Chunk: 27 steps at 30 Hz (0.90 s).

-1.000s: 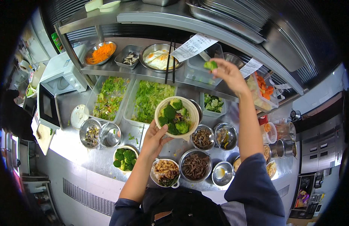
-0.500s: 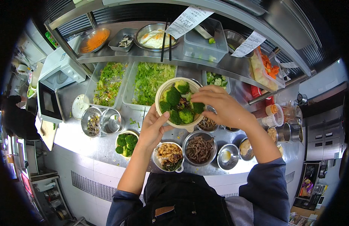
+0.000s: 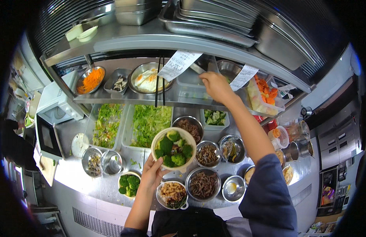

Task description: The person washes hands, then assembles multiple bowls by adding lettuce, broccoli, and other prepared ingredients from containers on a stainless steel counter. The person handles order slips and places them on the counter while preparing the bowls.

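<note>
My left hand (image 3: pixel 152 173) holds a round cream-coloured bowl (image 3: pixel 154 152) by its near left rim, thumb over the edge. Broccoli florets (image 3: pixel 178 159) ring the inside of the bowl, with some darker food between them. Up at the shelf, my right hand (image 3: pixel 217 87) reaches over a clear plastic container (image 3: pixel 187 91). Its fingers are closed around the end of a flat metal utensil (image 3: pixel 197 68); the rest of that utensil is partly hidden by a paper slip. Below the held bowl stands another bowl (image 3: pixel 172 194) of browned chunks and dark greens.
A second broccoli bowl (image 3: pixel 129 184) stands at the left. Steel bowls of sliced meat (image 3: pixel 203 184) and mushrooms (image 3: pixel 208 154) sit on the counter. The steel shelf edge (image 3: pixel 123 98) crosses above the lettuce tub (image 3: pixel 151 122). Black chopsticks (image 3: pixel 159 83) and paper slips (image 3: pixel 244 76) hang down.
My right hand has left the broccoli bowl and moved up to the clear container on the shelf. The view has tilted upward. My left hand keeps holding the bowl.
</note>
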Tool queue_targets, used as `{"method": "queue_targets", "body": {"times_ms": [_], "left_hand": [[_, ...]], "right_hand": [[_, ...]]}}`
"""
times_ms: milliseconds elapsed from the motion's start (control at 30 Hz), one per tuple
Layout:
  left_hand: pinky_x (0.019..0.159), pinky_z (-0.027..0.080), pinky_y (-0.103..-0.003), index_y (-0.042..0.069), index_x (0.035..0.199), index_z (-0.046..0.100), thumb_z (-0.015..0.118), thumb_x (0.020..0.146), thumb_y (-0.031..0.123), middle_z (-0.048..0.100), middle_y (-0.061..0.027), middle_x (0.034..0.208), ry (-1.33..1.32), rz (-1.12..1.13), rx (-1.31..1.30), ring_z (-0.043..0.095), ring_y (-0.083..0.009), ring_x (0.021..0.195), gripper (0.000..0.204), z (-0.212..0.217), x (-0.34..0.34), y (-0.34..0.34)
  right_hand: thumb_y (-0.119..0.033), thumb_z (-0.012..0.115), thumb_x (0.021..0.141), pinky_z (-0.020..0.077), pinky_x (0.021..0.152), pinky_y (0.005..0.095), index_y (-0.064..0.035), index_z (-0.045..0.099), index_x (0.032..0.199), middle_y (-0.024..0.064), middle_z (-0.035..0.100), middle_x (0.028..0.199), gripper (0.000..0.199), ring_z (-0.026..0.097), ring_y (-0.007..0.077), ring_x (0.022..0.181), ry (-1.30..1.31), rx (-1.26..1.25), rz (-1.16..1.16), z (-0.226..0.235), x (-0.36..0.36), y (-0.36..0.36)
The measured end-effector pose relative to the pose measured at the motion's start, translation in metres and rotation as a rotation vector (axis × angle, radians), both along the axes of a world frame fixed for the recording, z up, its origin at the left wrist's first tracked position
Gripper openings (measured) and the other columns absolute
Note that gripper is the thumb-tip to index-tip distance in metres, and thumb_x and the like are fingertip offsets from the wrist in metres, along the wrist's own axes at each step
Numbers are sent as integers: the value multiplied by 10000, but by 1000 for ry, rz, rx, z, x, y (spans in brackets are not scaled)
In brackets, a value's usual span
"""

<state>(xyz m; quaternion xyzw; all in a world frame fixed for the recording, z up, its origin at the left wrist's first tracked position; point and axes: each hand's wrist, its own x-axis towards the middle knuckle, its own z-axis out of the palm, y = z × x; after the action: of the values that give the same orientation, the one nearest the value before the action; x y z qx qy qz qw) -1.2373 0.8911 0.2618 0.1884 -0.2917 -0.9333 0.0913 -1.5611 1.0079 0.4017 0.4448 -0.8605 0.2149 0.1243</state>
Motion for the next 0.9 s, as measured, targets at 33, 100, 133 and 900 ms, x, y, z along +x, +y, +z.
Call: {"method": "queue_targets", "body": {"times_ms": [33, 100, 133, 900], "left_hand": [[848, 576, -469, 64, 1367, 380, 501, 954, 57, 547, -151, 1268, 8, 4, 12, 605, -279, 1103, 431, -3, 2, -1], [853, 575, -469, 56, 1354, 386, 491, 954, 48, 546, -169, 1265, -6, -2, 25, 609, -288, 1095, 413, -7, 4, -4], [845, 580, -468, 47, 1345, 391, 499, 952, 59, 543, -181, 1262, 0, 17, 18, 610, -299, 1090, 408, -9, 4, -4], [868, 574, -438, 16, 1308, 409, 506, 934, 13, 555, -198, 1235, 12, -19, 19, 626, -295, 1059, 386, -7, -26, -1]], "right_hand": [[-59, 530, 844, 482, 869, 413, -21, 647, 1086, 198, 631, 1092, 272, 593, 373, 1023, -91, 164, -61, -4, -28, -13], [-44, 511, 814, 447, 964, 402, -45, 598, 1217, 190, 581, 1238, 412, 546, 347, 1162, -241, 441, -115, -17, -73, -36], [-53, 497, 810, 424, 1001, 396, -55, 565, 1274, 187, 546, 1302, 469, 522, 336, 1207, -293, 551, -117, -26, -90, -45], [-295, 510, 881, 454, 924, 409, -30, 662, 1120, 190, 639, 1148, 388, 600, 323, 1077, -341, 699, 225, -61, -125, -96]]}}
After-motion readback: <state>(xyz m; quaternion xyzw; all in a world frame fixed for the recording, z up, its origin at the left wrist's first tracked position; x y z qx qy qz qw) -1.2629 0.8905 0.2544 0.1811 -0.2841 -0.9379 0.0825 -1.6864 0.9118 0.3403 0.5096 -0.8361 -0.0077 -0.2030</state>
